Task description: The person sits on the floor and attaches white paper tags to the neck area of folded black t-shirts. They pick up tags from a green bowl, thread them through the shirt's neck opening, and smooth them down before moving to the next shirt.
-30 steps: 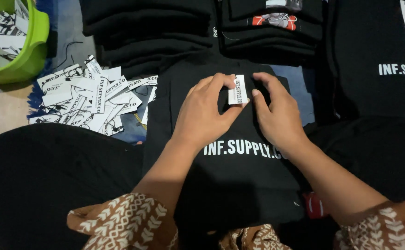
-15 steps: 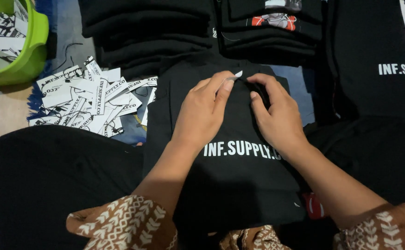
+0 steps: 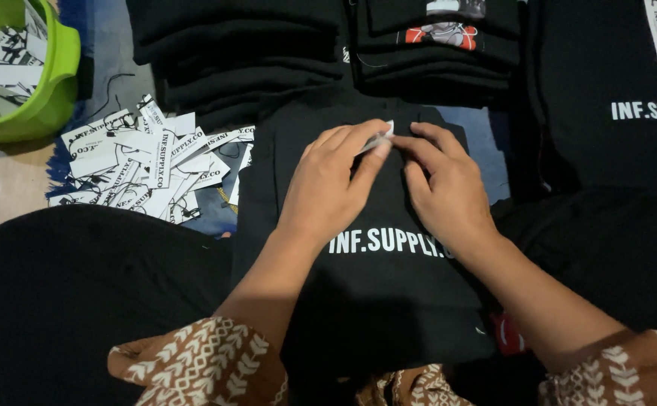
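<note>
A folded black shirt (image 3: 373,293) with white lettering lies on my lap in front of me. My left hand (image 3: 332,184) rests on its upper part and pinches a small white paper tag (image 3: 380,137) between thumb and fingers near the collar. My right hand (image 3: 445,188) lies beside it, its fingertips touching the shirt's collar right next to the tag. The tag is seen nearly edge-on and is mostly hidden by my left fingers.
A loose heap of white hang tags (image 3: 148,165) with black strings lies to the left. A green plastic tub (image 3: 46,90) holding more tags stands at the far left. Stacks of folded black shirts (image 3: 246,53) fill the back, another black shirt (image 3: 607,98) lies at right.
The white tag, flat and face-up a second ago, has been turned edge-on and drawn under my left fingers. Both hands closed in at the collar.
</note>
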